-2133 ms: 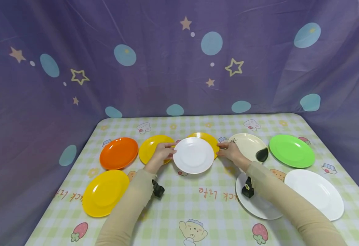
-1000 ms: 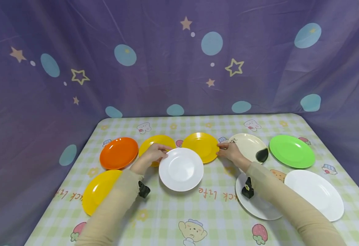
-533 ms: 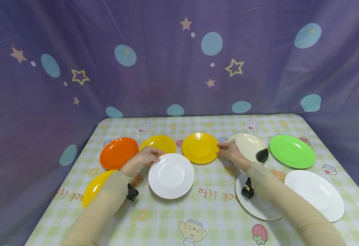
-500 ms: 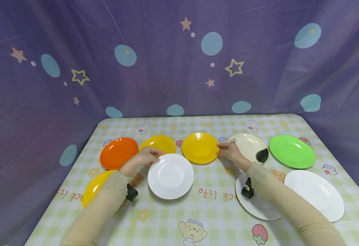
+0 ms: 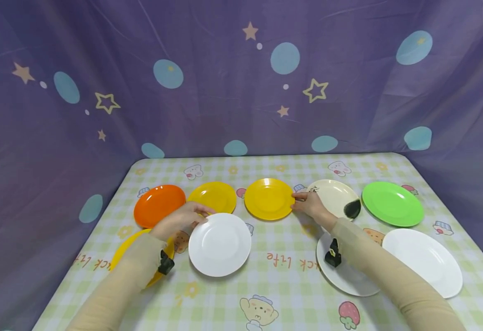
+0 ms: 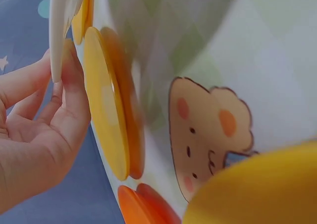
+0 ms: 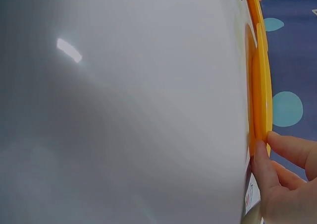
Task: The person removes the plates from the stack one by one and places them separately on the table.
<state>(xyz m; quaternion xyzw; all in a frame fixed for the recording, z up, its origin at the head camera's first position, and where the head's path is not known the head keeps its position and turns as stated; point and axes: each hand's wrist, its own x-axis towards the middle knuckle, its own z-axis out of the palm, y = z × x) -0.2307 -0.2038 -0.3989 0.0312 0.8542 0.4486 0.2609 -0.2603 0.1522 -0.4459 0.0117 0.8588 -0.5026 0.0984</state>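
Note:
My left hand (image 5: 187,215) pinches the rim of a small round white plate (image 5: 219,245). In the left wrist view this plate (image 6: 60,30) stands clear of the tablecloth, thumb on one face and fingers on the other. My right hand (image 5: 310,205) pinches the right edge of a yellow plate (image 5: 269,199) at the table's back middle. The right wrist view shows thumb and fingers at that yellow plate's rim (image 7: 263,95). Behind the left hand lies a second yellow plate (image 5: 213,197). Under the left forearm a third yellow plate (image 5: 122,250) is partly hidden.
An orange plate (image 5: 160,206) lies at the back left. Right of my right hand are a cream plate with a dark patch (image 5: 335,195) and a green plate (image 5: 392,203). Nearer are a large white plate (image 5: 349,277), partly under the right forearm, and an oval white plate (image 5: 422,262).
My left hand has carried the white plate leftward and nearer, from in front of the middle yellow plate, uncovering it. My right hand has stayed at that yellow plate's edge.

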